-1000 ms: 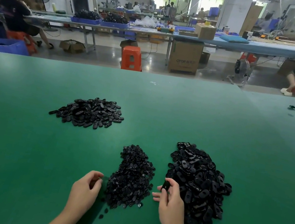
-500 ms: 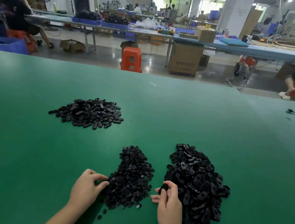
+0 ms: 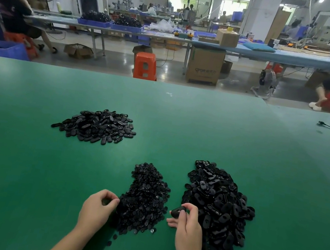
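Black oval plastic shell [image 3: 177, 212] pinched by right hand [image 3: 188, 228]; left hand [image 3: 97, 211], hold unclear, at heap of small black pieces [image 3: 145, 196], could scatter it.

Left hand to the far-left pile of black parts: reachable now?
Probably yes: only bare green table lies between the left hand and the far pile, though it needs a forward stretch.
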{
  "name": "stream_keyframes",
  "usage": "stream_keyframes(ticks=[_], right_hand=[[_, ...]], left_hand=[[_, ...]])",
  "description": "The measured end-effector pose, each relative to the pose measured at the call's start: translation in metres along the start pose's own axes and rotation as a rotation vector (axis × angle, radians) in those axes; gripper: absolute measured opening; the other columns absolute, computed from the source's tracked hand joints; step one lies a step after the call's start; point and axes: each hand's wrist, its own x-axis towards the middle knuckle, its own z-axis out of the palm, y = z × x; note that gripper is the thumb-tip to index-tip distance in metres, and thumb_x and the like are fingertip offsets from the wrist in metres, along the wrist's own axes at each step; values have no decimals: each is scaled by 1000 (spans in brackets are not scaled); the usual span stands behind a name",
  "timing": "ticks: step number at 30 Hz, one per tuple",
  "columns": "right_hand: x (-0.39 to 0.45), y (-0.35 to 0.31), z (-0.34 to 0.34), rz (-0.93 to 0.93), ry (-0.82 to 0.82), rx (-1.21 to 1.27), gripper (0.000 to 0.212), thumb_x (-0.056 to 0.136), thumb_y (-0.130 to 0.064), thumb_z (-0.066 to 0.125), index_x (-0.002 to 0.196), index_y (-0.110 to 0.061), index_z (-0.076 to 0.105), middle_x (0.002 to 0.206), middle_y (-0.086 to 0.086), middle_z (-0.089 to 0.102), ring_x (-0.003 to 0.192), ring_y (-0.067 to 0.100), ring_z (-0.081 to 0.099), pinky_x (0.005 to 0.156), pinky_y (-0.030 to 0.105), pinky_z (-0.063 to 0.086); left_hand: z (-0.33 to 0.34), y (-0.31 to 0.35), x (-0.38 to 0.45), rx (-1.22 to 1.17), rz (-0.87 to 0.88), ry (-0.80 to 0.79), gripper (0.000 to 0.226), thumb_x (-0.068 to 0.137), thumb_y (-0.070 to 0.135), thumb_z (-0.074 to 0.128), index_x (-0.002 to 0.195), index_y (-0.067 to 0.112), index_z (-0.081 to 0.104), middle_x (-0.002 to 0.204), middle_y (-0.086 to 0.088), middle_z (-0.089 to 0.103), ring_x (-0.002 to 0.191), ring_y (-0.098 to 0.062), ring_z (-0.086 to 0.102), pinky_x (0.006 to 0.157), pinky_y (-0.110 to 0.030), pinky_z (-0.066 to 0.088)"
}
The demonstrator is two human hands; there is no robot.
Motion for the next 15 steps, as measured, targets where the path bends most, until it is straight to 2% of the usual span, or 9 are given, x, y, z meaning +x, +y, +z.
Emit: stream_keyframes(ticks=[2,4,7,9,11,13,15], right_hand=[[1,0,0,12,-1,4,15,108,-21,37,112,-29,48,88,-1,71,76,8,73,73,33,61],[1,-1,0,12,-4,-8,12,108,-19,40,115,-26,48,84,-2,73,76,5,73,73,29,60],[0,-1,-2,-17,-17,-30,14,105,-12,48,115,-21,47,83,-3,73,76,2,72,69,16,56],[0,-2,-2,-22,-20,-29,17,104,-10,50,118,-19,48,85,-5,73,77,2,72,69,15,55],[-1,-4,-2,-35,-18,-35,28,103,-9,52,124,-27,48,84,-7,74,76,1,72,69,14,54],[-2,-6,-3,-56,-18,-36,40,102,-8,53,127,-40,48,82,-9,74,75,1,72,69,12,53],[-2,-6,-4,-60,-16,-40,40,102,-7,53,116,-44,52,82,-8,74,73,3,72,70,16,55]], left_hand=[[1,3,0,-113,-25,40,13,89,21,75,78,26,70,76,7,72,76,-7,67,68,-27,53],[5,9,-3,-202,-23,46,12,88,17,76,79,24,71,75,6,73,74,-7,68,68,-23,53],[19,27,-11,-359,-14,-37,14,87,12,76,88,26,75,80,10,75,72,-2,68,65,-15,50],[30,41,-17,-453,-24,-101,20,89,10,73,95,29,78,79,11,76,63,0,65,63,-14,47],[41,53,-21,-552,-57,-167,20,92,9,70,99,26,79,78,8,76,48,0,51,51,-13,41],[51,63,-25,-674,-118,-246,20,95,5,66,101,19,78,86,-2,78,44,-5,39,43,-17,34],[59,71,-28,-768,-172,-297,18,96,0,62,103,11,75,92,-9,78,43,-8,35,41,-19,31]])
